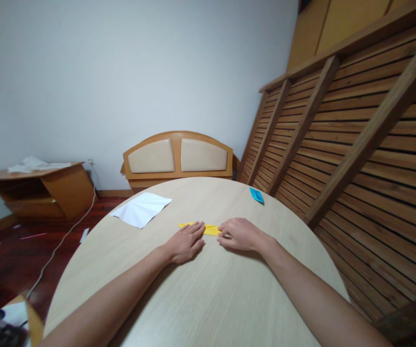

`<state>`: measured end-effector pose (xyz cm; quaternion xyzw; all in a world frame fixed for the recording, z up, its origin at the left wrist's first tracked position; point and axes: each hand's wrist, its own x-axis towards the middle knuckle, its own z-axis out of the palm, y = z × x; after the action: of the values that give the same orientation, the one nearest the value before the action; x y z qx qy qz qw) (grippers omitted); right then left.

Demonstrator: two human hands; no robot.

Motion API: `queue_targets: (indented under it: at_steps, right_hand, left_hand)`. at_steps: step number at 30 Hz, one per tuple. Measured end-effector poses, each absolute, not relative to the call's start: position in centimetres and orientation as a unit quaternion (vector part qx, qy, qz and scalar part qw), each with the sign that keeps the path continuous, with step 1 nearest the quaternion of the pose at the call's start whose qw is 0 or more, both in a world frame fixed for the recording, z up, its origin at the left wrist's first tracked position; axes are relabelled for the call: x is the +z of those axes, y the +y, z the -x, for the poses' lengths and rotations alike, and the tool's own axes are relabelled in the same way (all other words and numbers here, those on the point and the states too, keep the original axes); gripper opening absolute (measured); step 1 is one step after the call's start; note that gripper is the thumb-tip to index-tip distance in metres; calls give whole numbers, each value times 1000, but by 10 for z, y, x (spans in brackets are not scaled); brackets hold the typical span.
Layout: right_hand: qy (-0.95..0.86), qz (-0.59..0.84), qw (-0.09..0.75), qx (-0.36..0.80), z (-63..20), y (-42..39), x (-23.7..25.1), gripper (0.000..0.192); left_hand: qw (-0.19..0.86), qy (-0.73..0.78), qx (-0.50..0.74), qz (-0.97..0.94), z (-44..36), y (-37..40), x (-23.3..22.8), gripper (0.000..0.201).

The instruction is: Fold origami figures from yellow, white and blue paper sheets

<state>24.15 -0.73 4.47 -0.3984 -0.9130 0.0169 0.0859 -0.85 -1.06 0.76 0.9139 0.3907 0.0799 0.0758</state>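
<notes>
A narrow strip of folded yellow paper (211,230) lies on the round pale table (200,299), between and partly under my hands. My left hand (186,242) rests flat on its left part, fingers stretched out over it. At the right end, my right hand (239,234) has its fingers curled, thumb and fingertips closed on the paper's edge. The part of the paper beneath my left fingers is hidden.
A creased white sheet of paper (141,210) lies at the table's left. Near the far right edge sits a small folded blue paper (256,195). Behind stands a headboard (177,173); a slatted wooden frame (338,140) leans on the right. A cable (61,241) crosses the floor.
</notes>
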Motion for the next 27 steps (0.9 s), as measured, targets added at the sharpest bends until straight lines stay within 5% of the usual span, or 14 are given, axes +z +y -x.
queue_targets:
  at_steps: [7,27]
  right_hand:
    - [-901,369,224,50,-225,-4,34,23]
    - [-916,351,188,52,-216,-2,20,17]
  left_hand:
    - [34,351,126,-927,8,-12,8,51]
    - [19,347,186,-919,16,2,4,27]
